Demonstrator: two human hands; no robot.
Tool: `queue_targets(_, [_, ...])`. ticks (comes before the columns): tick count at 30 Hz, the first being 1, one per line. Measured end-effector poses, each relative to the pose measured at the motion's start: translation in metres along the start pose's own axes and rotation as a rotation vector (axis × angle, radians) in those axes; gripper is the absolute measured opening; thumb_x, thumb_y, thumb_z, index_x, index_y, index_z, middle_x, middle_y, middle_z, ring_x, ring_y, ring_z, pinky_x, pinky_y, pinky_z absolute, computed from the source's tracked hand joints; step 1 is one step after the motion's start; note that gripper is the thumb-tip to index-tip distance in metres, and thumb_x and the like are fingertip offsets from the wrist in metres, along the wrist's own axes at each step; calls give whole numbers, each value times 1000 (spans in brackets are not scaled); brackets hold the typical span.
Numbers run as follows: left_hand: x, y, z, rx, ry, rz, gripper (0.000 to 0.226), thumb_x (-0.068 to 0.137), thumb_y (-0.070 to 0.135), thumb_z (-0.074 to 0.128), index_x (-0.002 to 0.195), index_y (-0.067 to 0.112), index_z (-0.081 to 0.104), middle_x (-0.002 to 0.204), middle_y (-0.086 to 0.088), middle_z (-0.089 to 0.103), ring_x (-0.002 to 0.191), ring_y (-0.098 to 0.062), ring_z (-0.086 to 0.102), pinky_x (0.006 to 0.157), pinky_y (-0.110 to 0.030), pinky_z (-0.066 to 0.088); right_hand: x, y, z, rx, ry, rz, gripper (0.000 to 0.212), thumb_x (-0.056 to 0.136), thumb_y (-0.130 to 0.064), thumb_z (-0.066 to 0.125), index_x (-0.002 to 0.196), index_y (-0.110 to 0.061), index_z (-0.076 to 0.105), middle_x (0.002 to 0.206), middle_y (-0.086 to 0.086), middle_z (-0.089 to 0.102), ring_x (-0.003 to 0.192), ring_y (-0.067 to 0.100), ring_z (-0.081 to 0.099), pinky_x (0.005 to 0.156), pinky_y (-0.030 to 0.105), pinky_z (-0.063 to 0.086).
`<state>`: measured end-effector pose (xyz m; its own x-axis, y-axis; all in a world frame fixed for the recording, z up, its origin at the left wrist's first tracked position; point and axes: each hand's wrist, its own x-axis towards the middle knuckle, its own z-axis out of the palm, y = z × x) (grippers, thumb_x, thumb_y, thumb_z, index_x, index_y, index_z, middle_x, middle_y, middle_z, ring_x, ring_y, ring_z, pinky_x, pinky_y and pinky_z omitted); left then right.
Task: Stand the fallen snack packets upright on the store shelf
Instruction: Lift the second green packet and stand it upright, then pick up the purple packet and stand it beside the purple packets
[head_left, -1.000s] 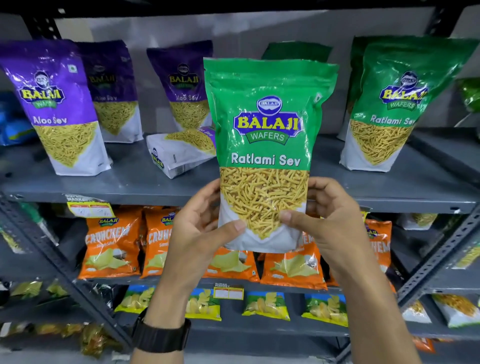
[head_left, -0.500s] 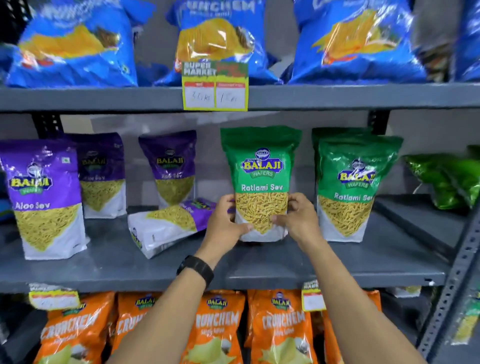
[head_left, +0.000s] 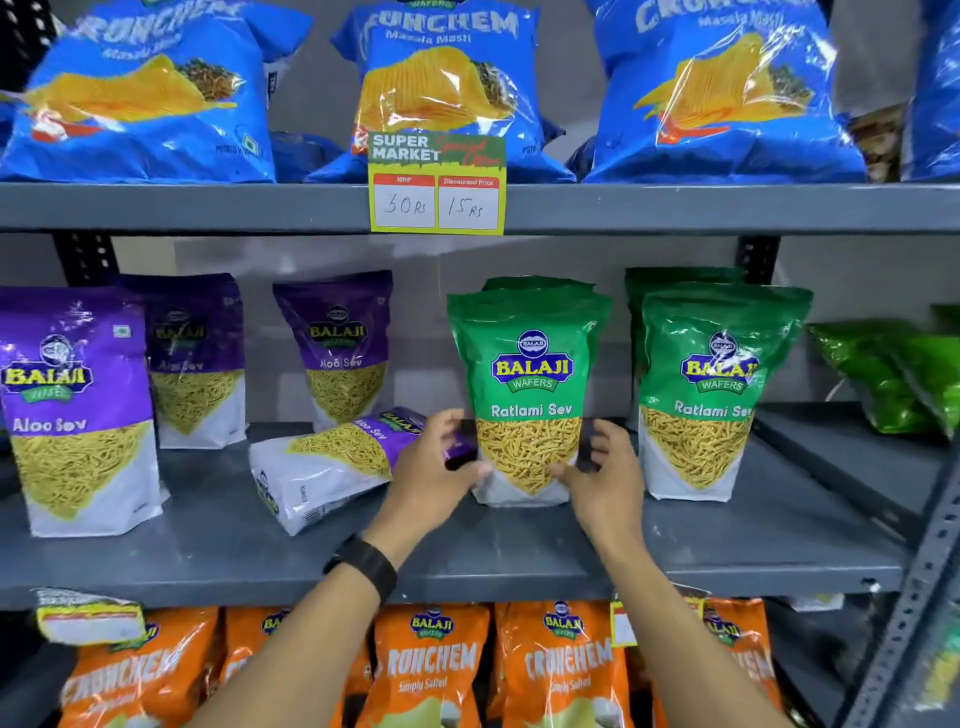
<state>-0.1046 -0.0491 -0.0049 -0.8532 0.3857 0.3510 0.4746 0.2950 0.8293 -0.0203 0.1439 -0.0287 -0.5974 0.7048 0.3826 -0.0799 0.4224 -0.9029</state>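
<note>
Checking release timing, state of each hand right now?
Left hand: open, fingers at the green Ratlami Sev packet, grip unclear.
Right hand: open, same packet, grip unclear.

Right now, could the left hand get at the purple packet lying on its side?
Probably yes. The left hand is right beside the fallen Aloo Sev packet, overlapping its top end, and nothing stands between them on the shelf.

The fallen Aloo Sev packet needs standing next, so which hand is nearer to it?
Left. The left hand lies right at the top end of the fallen Aloo Sev packet; the right hand is beyond the green Ratlami Sev packet.
</note>
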Motion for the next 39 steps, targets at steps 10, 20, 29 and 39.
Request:
queue_targets(10, [40, -33, -193, 455, 96, -444, 12, 85, 22, 64, 94, 26, 70, 103, -17, 64, 89, -29, 61, 77, -36, 44, -76, -85, 85, 454, -548, 539, 7, 92, -8, 73, 94, -9, 67, 86, 15, 65, 68, 25, 65, 61, 34, 61])
queue_targets(20, [17, -43, -197, -132, -140, -744, 26, 92, 32, 63, 73, 16, 58, 53, -7, 66, 43, -20, 68, 46, -19, 53, -83, -104, 187, 584, -565, 798, 58, 88, -21, 79, 140, -8, 56, 133, 21, 69, 96, 36, 72, 64, 44, 57])
queue_targets(29, [-47, -25, -179, -203, -58, -578, 34, 72, 37, 77, 101, 18, 75, 96, -9, 74, 87, -26, 67, 74, -32, 53, -116, -107, 127, 578, -508, 619, 25, 90, -3, 74, 115, -8, 70, 102, 9, 79, 87, 31, 76, 67, 36, 62])
queue_targets(39, [-177, 5, -125, -391, 204, -248, 29, 95, 8, 71, 120, 24, 74, 109, 7, 85, 101, -10, 80, 84, -26, 59, -179, -108, 32, 571, -546, 208, 54, 98, 4, 62, 137, -32, 63, 117, -10, 81, 107, 7, 77, 76, 18, 60])
